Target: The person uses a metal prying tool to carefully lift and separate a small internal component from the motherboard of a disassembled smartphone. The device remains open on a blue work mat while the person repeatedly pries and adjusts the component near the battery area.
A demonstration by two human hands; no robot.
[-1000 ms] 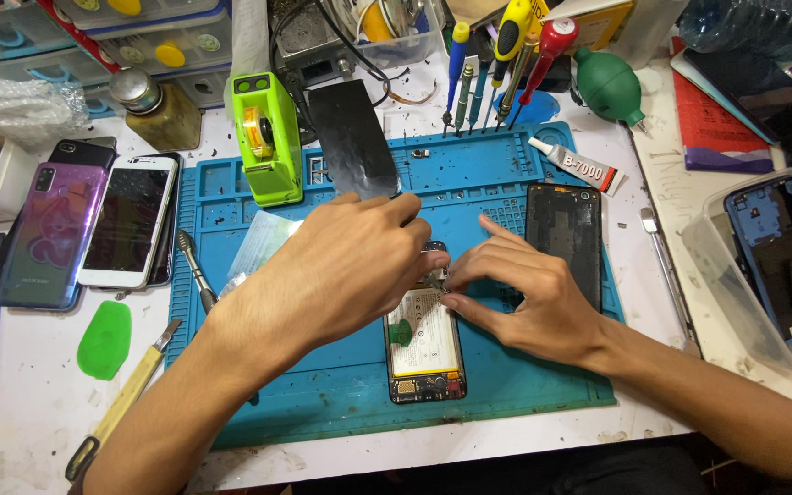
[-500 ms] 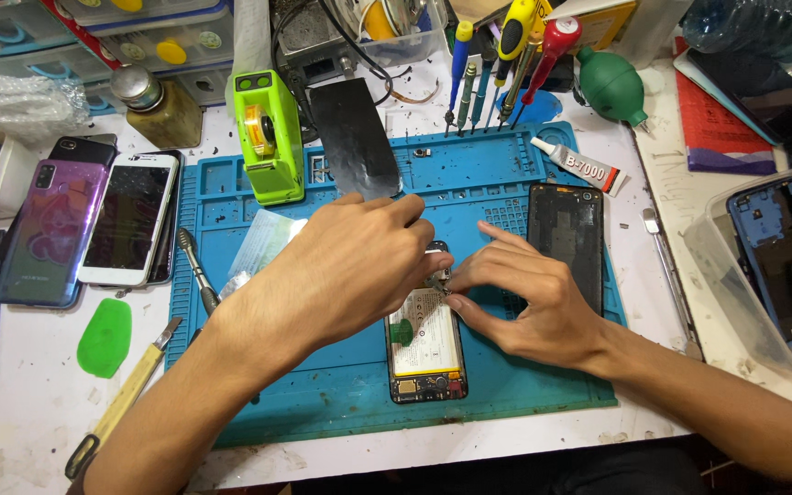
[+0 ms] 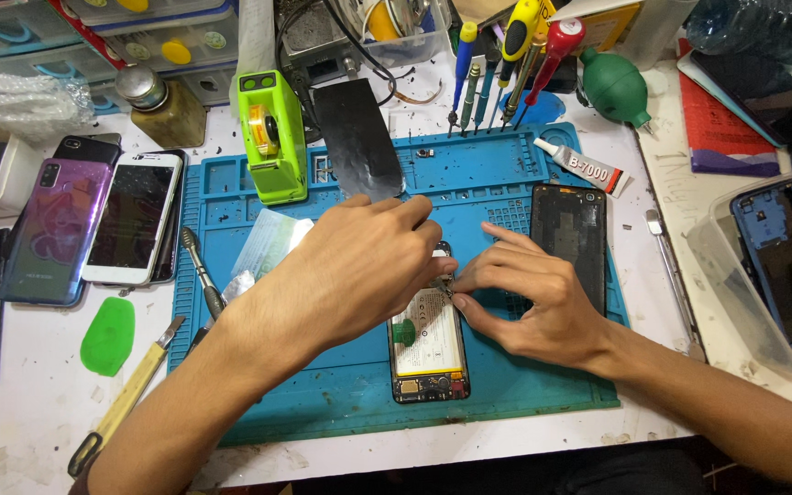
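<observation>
Both hands bent over an opened phone on the blue mat.

Since a second ago hardly anything has shifted: both hands sit at the same spot over the phone's upper end, the phone has not moved on the mat. The work looks to be fine and local, no tool swapped. Left hand curled, fingers drawn narrow at the phone's top edge; what they pinch, if anything, is hidden. Right hand: fingertips pinched close beside them, touching the phone. Back cover just right of the hands; green tape dispenser at the mat's far left; screwdriver left of the wrist.
</observation>
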